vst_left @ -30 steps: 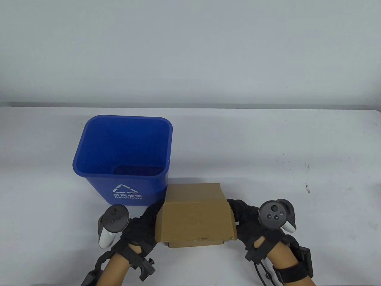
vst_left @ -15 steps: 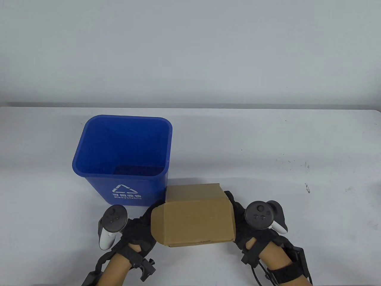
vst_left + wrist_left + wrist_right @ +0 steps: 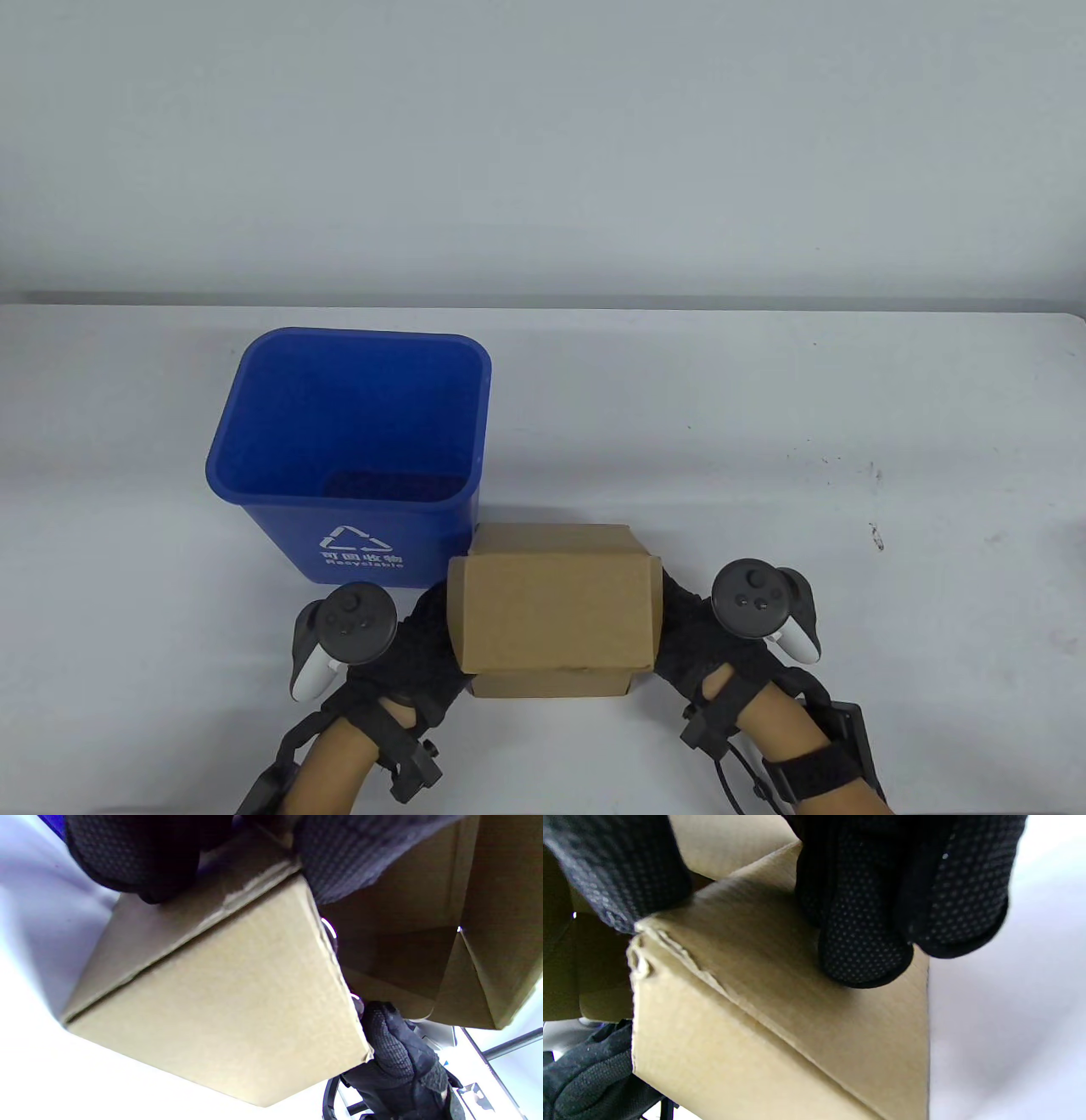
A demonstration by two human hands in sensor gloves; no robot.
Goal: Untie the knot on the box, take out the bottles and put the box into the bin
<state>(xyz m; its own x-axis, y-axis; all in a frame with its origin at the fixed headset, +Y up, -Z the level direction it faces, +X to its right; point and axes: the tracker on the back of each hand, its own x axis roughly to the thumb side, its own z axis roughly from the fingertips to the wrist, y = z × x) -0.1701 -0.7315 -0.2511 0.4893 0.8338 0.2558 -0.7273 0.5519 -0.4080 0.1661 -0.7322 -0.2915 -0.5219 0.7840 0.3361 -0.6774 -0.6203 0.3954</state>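
Both hands at the near table edge, clamping the cardboard box (image 3: 556, 607) between them. Left hand (image 3: 407, 654) on the box's left side, right hand (image 3: 700, 649) on its right side. Wrist views: gloved fingers (image 3: 865, 942) curl over the box edge on the right, left fingers (image 3: 352, 853) wrap the other edge, close together. Lid flap is folded down over the top. Can't tell if the box rests on the table (image 3: 764, 407) or is lifted. Blue bin (image 3: 271, 509) just beyond, left of box, near corner almost touching it.
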